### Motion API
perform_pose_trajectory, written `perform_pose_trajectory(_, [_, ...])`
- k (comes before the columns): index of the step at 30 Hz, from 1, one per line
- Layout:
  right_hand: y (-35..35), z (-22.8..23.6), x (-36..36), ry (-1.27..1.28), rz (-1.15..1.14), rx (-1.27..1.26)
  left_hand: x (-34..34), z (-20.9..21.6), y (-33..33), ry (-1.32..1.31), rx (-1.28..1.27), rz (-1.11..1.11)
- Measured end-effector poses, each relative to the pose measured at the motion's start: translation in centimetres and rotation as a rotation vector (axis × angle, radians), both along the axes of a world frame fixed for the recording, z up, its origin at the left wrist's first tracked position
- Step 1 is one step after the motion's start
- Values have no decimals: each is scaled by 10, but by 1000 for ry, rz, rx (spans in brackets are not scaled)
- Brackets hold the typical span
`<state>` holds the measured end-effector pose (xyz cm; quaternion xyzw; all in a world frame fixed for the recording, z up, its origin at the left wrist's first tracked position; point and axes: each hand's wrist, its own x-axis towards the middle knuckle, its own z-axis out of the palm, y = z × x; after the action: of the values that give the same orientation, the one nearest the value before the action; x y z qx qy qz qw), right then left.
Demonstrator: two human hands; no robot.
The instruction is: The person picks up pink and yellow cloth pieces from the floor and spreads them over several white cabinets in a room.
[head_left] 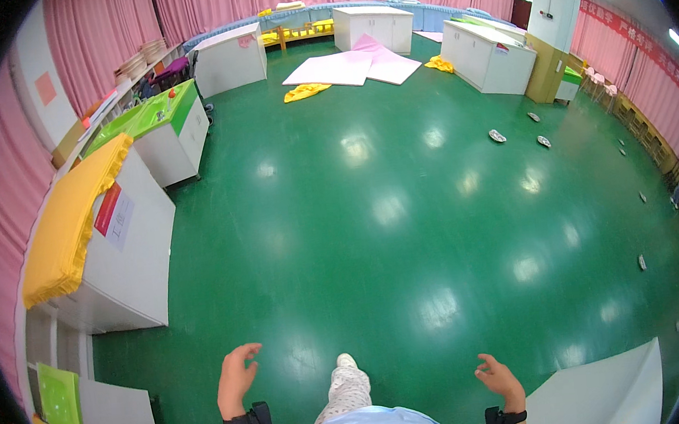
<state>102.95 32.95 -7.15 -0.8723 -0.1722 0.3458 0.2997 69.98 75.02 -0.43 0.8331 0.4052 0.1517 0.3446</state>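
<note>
Both of my hands are raised over the green floor [309,239], one on each side of my body. Loosely curved, the fingers of my left hand [239,373] stand apart from the thumb, and it holds nothing. My right hand [498,377] is likewise empty, its fingers bent and spread a little. A black wrist strap [250,421] with a small box and cable sits on the left wrist, and a similar black strap [505,419] is on the right. Nearest to my right hand is a white panel-like surface [597,391]. A shoe [346,361] shows between the hands.
At left stand a white cabinet [136,238] with a yellow cloth [74,223] and a green-topped unit [176,141]. White-pink mats [335,68] and a yellow cloth [306,92] lie ahead on the floor. Several small silvery objects [497,136] dot the right side. A pillar [553,24] stands beyond.
</note>
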Motion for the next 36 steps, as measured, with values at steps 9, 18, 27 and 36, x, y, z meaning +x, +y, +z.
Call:
perform_pose_trajectory(9, [152, 21, 115, -327, -206, 311, 140, 5, 165, 4, 72, -29])
perform_pose_trajectory(18, [280, 36, 244, -603, -291, 235, 280, 4, 281, 239, 382, 48])
perform_pose_trajectory(27, [459, 47, 461, -892, -374, 221, 434, 44, 442, 141, 386, 341])
perform_pose_trajectory(36, [667, 79, 630, -860, -309, 400, 483, 11, 615, 125, -61, 562])
